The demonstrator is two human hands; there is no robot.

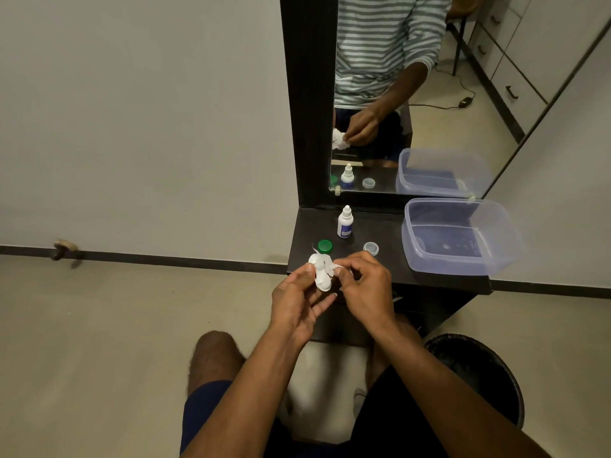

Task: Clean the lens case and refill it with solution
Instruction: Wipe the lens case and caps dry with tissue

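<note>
The left hand (299,297) holds the white lens case (321,274) at its fingertips, just near of the dark table's (380,269) left front edge. The right hand (360,285) pinches a scrap of white tissue (334,266) against the case's right side. On the table beyond lie a green cap (325,246), a clear cap (371,248), the solution bottle (345,222), and, far right, a clear plastic tub (463,239).

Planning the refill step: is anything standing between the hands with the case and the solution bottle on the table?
Nothing tall. The left hand holds the lens case, the right hand pinches tissue. Only the green cap lies between, just left of the way to the solution bottle; the clear cap sits right.
</note>
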